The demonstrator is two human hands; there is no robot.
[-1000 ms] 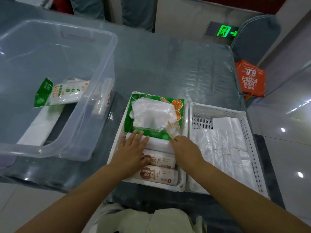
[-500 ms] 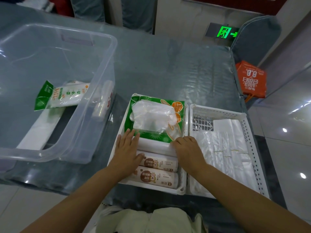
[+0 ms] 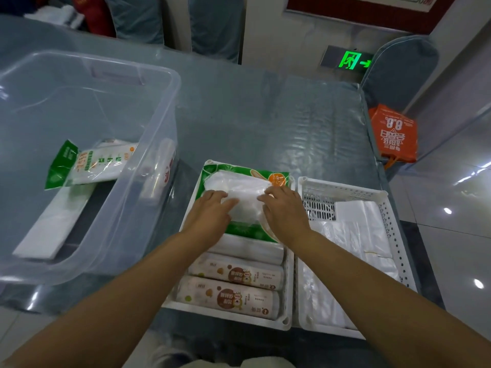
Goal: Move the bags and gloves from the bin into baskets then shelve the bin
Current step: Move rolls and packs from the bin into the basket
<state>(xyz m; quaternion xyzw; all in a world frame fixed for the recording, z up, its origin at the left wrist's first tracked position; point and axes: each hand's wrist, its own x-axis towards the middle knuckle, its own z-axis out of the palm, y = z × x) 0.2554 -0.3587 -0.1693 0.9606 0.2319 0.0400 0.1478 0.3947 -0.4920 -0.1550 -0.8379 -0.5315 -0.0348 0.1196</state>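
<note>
While the green-and-white glove packet [image 3: 247, 205] lies at the far end of the left white plastic basket [image 3: 288, 324], left hand [image 3: 210, 213] and right hand [image 3: 283, 212] press it flat with straight fingers, likely settling it; 1 green-edged bag pack [image 3: 87, 163] remains in the clear plastic bin [image 3: 148, 107].

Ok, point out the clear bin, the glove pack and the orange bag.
clear bin [image 3: 170, 160]: head view, right wall.
glove pack [image 3: 247, 231]: head view, green near edge.
orange bag [image 3: 393, 134]: head view, printed front.
</note>
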